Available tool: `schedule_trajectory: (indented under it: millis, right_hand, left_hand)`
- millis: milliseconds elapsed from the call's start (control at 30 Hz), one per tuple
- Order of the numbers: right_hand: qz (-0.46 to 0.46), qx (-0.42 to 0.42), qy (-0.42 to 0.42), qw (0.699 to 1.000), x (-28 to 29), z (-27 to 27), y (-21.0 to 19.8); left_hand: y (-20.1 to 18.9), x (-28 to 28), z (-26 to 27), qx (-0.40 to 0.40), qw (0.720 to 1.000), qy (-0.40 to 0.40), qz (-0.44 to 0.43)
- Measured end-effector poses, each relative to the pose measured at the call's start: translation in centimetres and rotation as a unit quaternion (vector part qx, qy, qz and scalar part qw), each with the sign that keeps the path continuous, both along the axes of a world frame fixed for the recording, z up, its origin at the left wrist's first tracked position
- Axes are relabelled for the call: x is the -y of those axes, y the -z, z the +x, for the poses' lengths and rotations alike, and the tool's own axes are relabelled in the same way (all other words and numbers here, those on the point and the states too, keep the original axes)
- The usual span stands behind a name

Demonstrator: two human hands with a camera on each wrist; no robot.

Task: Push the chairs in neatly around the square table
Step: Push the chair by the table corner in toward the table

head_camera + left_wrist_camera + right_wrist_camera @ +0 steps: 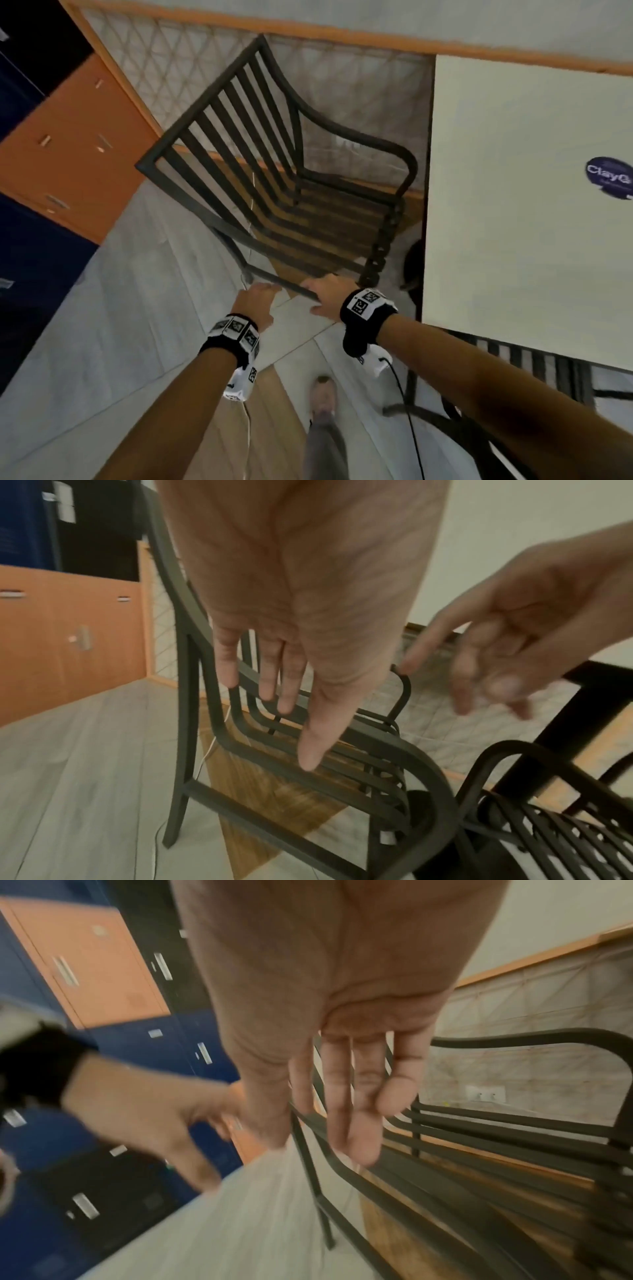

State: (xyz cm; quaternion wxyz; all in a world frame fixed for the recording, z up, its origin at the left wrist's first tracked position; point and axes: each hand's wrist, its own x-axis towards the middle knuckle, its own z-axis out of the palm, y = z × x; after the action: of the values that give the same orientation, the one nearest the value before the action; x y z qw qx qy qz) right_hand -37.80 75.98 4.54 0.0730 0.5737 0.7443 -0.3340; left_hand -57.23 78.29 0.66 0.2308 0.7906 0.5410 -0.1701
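Note:
A dark metal slatted chair (200,101) with armrests stands left of the white square table (531,240), its seat facing the table and apart from it. My left hand (257,296) and right hand (327,291) reach to the chair's near armrest (274,279). In the left wrist view the left hand (291,696) has straight fingers pointing down at the armrest (428,764). Seen from the right wrist, the right hand (342,1110) holds relaxed fingers over the same bar. Neither hand curls round it. A second dark chair (513,359) sits partly under the table's near edge.
Orange and blue lockers (68,154) line the left side. A wall with diamond-patterned panelling (171,68) runs behind the chair. My foot (322,394) stands on the grey and wood floor below the hands. A dark sticker (608,181) lies on the tabletop.

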Motion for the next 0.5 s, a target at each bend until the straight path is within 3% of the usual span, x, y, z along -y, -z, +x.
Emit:
schedule_trajectory:
  millis: [133,267,500]
  right_hand:
    - [0.038,0.054,0.064,0.996,-5.2,-2.2,5.3]
    - [-0.015,0.112,0.083,0.990,-7.4,-2.7,9.7]
    - [-0.044,0.169,0.041,0.984,-7.8,-0.6,11.5]
  left_hand:
    - [1.8,-6.9,0.7,-0.001,0.994,0.019,0.104]
    - [3.8,-10.4,1.6,-0.022,0.992,0.014,0.120]
    - [6.4,-13.0,0.5,-0.072,0.986,0.061,0.136]
